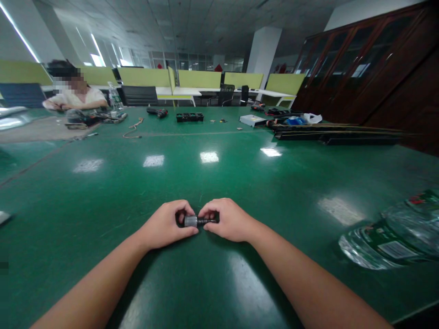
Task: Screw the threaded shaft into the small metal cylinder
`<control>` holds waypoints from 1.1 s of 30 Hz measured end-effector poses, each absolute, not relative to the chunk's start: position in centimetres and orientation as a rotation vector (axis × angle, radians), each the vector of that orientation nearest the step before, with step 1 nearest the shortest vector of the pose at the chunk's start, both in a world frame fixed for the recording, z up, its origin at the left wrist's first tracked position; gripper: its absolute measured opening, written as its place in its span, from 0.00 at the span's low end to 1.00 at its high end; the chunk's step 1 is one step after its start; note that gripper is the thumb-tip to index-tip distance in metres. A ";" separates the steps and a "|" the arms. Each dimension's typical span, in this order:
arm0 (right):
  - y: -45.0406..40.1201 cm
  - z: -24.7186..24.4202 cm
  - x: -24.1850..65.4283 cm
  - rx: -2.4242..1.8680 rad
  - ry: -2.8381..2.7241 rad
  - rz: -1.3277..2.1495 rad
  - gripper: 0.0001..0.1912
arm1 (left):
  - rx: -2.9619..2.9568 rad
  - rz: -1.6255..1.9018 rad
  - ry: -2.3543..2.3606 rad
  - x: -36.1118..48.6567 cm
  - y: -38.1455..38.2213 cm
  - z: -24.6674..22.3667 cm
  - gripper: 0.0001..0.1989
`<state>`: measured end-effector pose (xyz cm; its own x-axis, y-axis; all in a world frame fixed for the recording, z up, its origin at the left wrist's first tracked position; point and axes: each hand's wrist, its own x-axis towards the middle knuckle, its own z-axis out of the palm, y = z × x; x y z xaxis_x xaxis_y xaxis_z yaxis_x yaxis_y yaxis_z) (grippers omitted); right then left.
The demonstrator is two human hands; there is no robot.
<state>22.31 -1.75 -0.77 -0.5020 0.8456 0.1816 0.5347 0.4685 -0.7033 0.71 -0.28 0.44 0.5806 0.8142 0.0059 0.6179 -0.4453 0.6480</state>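
Observation:
A small part lies level just above or on the green table point(178, 178), made up of a silver-grey cylinder point(190, 221) and a thin dark ribbed shaft point(203, 221) that sticks out to the right. My left hand point(170, 224) is curled round the cylinder, thumb in front and fingers behind. Around the shaft, my right hand point(228, 219) closes with its thumb and fingers near the far end. Both hands rest low at the table's near middle, their fingertips almost meeting. The part's two ends are partly hidden by the fingers.
A large clear bottle point(394, 233) with a green label lies at the right. Toward the back are a power drill point(157, 112), a black block point(190, 117), a cord point(133, 130), a white box point(253, 120) and long dark bars point(329, 132). Another person point(75, 89) sits at the far left.

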 end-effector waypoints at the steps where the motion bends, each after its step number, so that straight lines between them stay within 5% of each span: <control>1: -1.8 -0.8 22.2 -1.148 -2.202 0.788 0.12 | 2.211 0.423 1.133 0.7 -0.3 0.5 0.13; 33: -1.9 -0.3 22.3 -1.119 -2.330 0.637 0.09 | 2.240 0.435 1.124 0.8 -0.3 0.5 0.12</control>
